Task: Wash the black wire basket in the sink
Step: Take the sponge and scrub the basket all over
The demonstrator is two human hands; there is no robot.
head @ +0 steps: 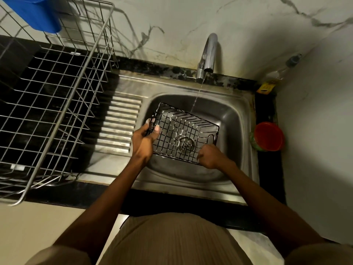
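Both grips on black wire basket (183,132), steel sink (236,119) (tap running), marble wall (248,25)

Black wire basket (183,131), soapy, tilted over steel sink (235,119); under running water.

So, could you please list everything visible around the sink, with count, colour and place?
black wire basket: one, black, held tilted over the sink bowl
sink: one, steel, centre
tap: one, chrome, behind the sink, running a thin stream
dish rack: one, silver wire, counter left of the sink
blue container: one, blue, top left in the rack
red tub: one, red, counter right of the sink
bottle: one, clear, right corner
left hand: grips the basket's left edge
right hand: grips its near right corner
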